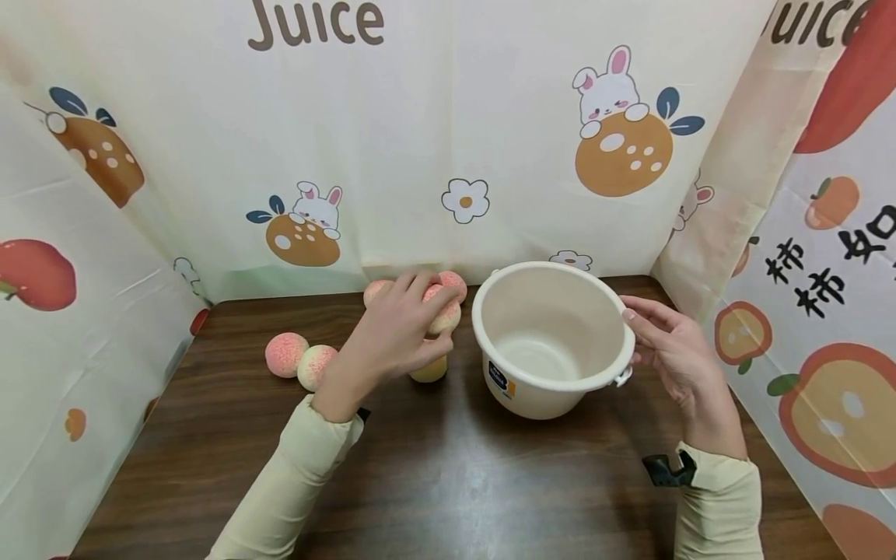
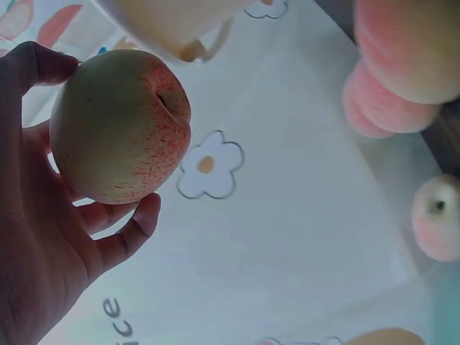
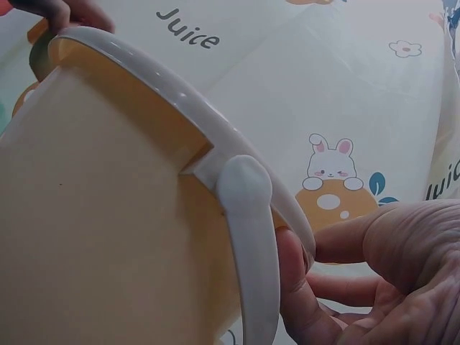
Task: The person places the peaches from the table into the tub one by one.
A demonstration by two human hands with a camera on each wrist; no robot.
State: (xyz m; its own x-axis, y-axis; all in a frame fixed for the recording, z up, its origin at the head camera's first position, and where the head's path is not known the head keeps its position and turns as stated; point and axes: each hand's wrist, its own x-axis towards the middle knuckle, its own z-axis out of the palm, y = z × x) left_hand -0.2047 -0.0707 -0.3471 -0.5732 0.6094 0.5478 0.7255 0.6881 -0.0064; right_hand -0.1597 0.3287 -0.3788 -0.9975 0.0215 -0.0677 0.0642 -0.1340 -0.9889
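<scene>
My left hand [image 1: 392,327] holds a pink-and-cream peach [image 1: 445,314] between thumb and fingers, just left of the bucket's rim. In the left wrist view that peach [image 2: 118,129] shows pale green with red speckles, fingers curled around its side. A cream plastic bucket [image 1: 535,400] stands upright on the table, and its visible inside holds nothing. The right hand [image 1: 675,354] pinches the bucket's right rim, close to the handle joint. From the right wrist, the thumb and fingers grip the rim [image 3: 208,115] beside the white handle [image 3: 253,266].
Two peaches lie at the left, one pink [image 1: 286,355] and one paler [image 1: 315,364]. More peaches, including a pink one [image 1: 455,285], sit around the left hand, partly hidden. A yellowish round thing [image 1: 429,370] shows beneath it. Printed curtains [image 1: 420,140] enclose the dark wooden table [image 1: 448,490].
</scene>
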